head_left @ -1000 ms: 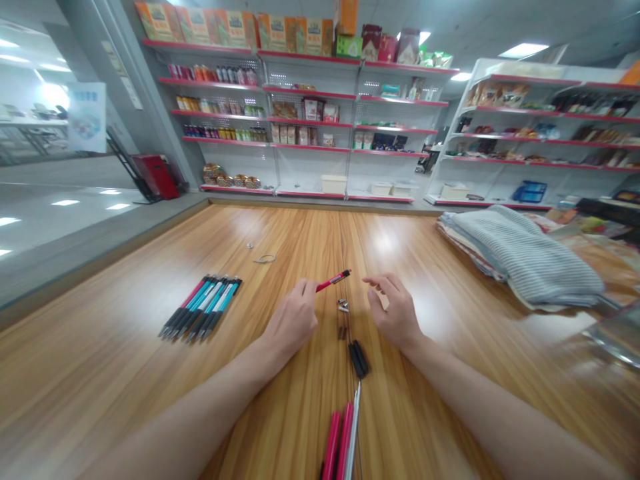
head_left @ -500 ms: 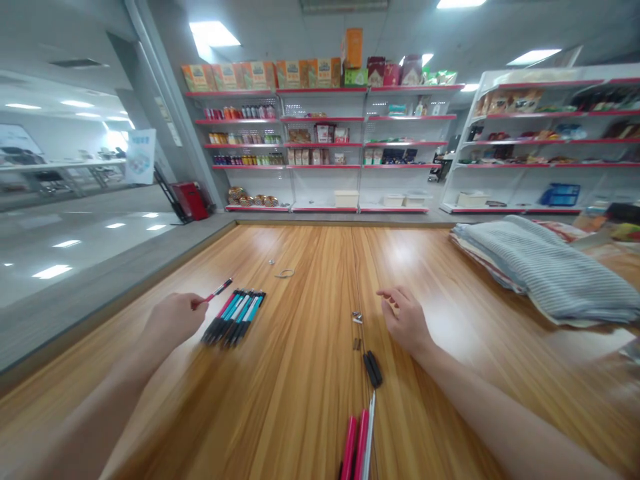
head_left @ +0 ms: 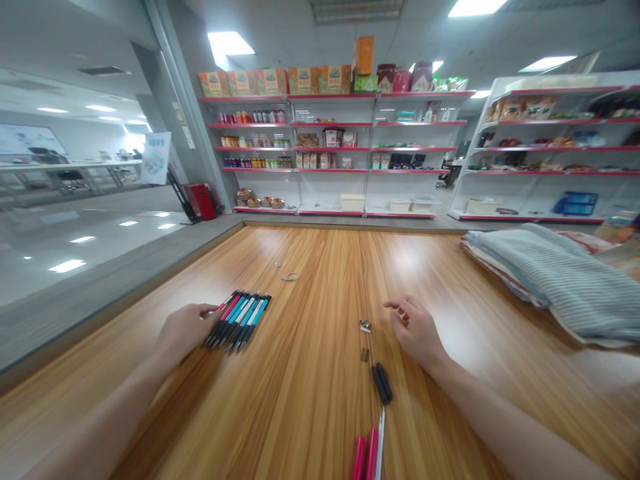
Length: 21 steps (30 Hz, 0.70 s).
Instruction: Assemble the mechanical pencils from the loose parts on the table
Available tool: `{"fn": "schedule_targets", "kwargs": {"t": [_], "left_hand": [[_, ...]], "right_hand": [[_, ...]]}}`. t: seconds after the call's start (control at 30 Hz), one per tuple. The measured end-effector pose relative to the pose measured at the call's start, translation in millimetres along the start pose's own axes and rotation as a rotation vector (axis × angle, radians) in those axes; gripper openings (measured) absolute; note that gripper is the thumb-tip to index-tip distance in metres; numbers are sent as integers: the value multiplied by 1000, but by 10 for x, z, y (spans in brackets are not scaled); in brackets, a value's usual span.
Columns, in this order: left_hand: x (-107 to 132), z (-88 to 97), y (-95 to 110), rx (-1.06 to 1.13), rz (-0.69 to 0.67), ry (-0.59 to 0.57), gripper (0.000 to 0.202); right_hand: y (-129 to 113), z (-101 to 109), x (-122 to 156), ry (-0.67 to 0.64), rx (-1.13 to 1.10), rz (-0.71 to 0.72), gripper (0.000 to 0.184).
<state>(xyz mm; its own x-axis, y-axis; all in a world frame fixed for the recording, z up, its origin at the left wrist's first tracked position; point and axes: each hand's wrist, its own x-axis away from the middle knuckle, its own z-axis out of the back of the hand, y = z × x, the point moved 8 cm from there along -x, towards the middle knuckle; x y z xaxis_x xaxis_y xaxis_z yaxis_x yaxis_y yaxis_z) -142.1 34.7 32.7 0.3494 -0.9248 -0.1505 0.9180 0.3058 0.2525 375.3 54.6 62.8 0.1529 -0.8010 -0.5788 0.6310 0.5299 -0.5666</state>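
Observation:
My left hand (head_left: pixel 187 328) pinches a pink pen (head_left: pixel 227 303) at the left end of a row of pens (head_left: pixel 246 317) with blue, white and pink barrels and black grips. The held pen lies alongside the row, its lower part covered by my fingers. My right hand (head_left: pixel 414 330) rests over the table on the other side, fingers loosely bent and apart, holding nothing. Close to it are small metal parts (head_left: pixel 366 326), two small springs (head_left: pixel 365 355) and two black grips (head_left: pixel 382 383). Below them lie pink barrels (head_left: pixel 371 453) and thin white refills (head_left: pixel 381 433), cut off by the frame's bottom edge.
On the wooden table (head_left: pixel 310 373), a thin looped strip (head_left: pixel 291 277) and a tiny clear piece (head_left: pixel 277 265) lie beyond the pens. Folded striped cloths (head_left: pixel 545 267) are stacked at the right. Stocked shelves (head_left: pixel 333 148) stand past the far edge.
My left hand has brought the pink pen right and down against the row, where it had been held apart. The right hand keeps its pose. The view has shifted slightly.

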Motion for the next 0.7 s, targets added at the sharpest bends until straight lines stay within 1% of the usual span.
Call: {"fn": "schedule_targets", "kwargs": {"t": [0.1,0.2,0.37,0.53,0.57,0.63,0.7], "left_hand": [[-14,-19,0,-6,9,-4,53],[-21,-10,-10,23,16,-33,52],[-24,20,-7,51,-8,-57,50],[-63,-35,-13,54,-10,-95,52],[-61,-41,13,40,-14,-98,55],[-25,-9,134,-21,-49,-61,61],[67,86,355,-115,-127,49,67]], "right_hand": [[15,-8,-3,-9,-5,-9,20],[34,-25,-4,-27,-22,-22,20],[40,-50,-1,-61,-33,-49,19],[30,-49,1,-67,-25,-52,19],[31,-48,0,-64,-25,-51,19],[34,-48,-2,-61,-26,-51,19],[39,-51,-3,-62,-25,-56,20]]}}
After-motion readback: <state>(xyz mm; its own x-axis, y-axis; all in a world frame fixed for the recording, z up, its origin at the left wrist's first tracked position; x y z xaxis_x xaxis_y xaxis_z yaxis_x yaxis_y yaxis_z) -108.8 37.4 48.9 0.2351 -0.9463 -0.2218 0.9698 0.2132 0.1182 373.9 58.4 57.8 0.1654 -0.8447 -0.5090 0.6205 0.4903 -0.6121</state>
